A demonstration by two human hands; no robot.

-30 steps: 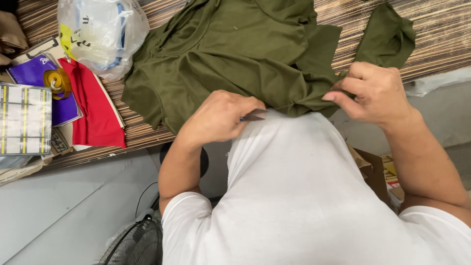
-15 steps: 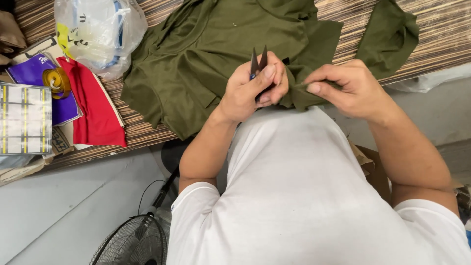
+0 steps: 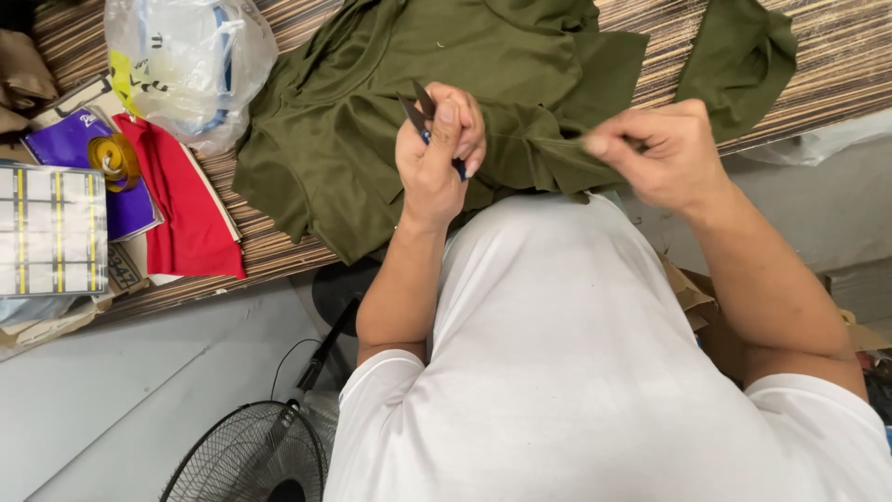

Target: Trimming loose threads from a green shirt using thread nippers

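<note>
Two hands work the olive garment (image 3: pixel 372 112) on the striped table (image 3: pixel 836 65): left hand (image 3: pixel 437 153) grips thread snips (image 3: pixel 418 110), right hand (image 3: pixel 655 153) pinches the hem taut (keep it tight, blades close to the seam). Red cloth (image 3: pixel 186 204) lies leftward.

One view only — a head-worn camera looking steeply down, close above the left hand (image 3: pixel 437 153) and right hand (image 3: pixel 662 153), the desk (image 3: pixel 836 56) edge just beyond them.

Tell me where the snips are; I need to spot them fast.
In the head view, the snips sit in the left hand, blades pointing up, over the green garment, centre of frame.
</note>
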